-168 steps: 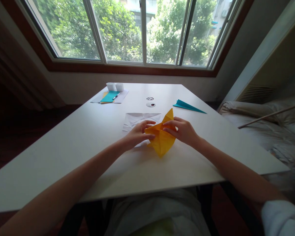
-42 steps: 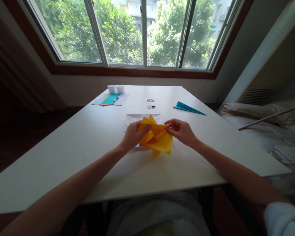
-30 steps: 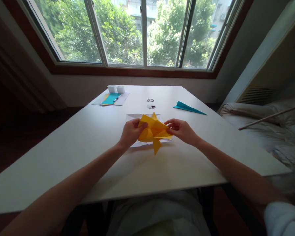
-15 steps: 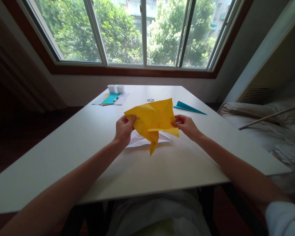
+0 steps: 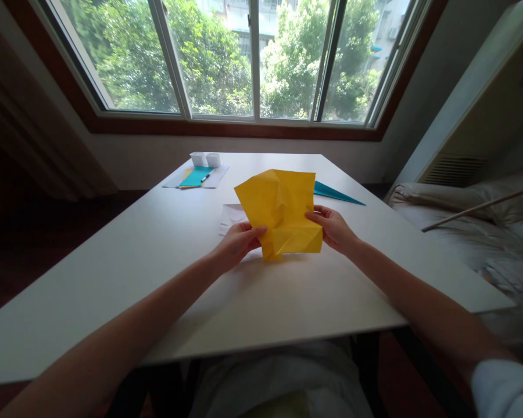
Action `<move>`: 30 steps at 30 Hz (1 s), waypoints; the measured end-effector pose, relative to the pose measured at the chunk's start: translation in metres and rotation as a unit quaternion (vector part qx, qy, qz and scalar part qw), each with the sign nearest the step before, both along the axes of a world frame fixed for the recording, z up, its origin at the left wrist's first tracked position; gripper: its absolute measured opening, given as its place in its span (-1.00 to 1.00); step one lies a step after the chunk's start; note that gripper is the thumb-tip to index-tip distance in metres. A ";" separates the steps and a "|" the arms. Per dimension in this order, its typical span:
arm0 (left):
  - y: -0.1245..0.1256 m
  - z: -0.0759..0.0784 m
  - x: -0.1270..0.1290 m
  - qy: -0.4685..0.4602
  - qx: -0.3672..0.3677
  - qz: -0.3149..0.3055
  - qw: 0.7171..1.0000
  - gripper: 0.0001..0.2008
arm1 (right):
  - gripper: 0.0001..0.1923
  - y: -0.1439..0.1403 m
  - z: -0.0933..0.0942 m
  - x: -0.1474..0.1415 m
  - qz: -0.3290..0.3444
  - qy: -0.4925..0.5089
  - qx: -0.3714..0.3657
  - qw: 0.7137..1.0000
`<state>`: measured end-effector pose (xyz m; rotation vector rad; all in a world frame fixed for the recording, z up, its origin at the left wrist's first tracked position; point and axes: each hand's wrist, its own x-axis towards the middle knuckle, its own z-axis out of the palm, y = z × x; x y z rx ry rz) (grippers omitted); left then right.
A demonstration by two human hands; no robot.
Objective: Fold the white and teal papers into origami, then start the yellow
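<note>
A creased sheet of yellow paper (image 5: 283, 200) is held up over the table between my two hands. My left hand (image 5: 239, 244) pinches its lower left edge, thumb in front. At its right edge, my right hand (image 5: 331, 226) grips with thumb and fingers. The lower part of the sheet is folded and crumpled. Behind and below it lies a creased sheet of white paper (image 5: 232, 218), mostly hidden by the yellow one.
On the white table (image 5: 148, 267) a folded teal paper (image 5: 337, 193) lies to the right. At the far left are teal sheets (image 5: 196, 176), a pen (image 5: 207, 175) and two white containers (image 5: 205, 159). A padded seat (image 5: 444, 215) with a stick stands right of the table.
My left hand has moved right and down along the paper, from its upper left corner to its lower edge. The flap that hung down is now spread flatter. My right hand has barely moved.
</note>
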<state>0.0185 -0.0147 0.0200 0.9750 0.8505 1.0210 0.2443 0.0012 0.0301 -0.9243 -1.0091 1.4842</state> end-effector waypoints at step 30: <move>0.009 0.003 -0.007 0.000 0.128 0.221 0.967 -0.76 | -0.52 0.000 -0.004 0.001 0.087 -0.028 -0.001 0.996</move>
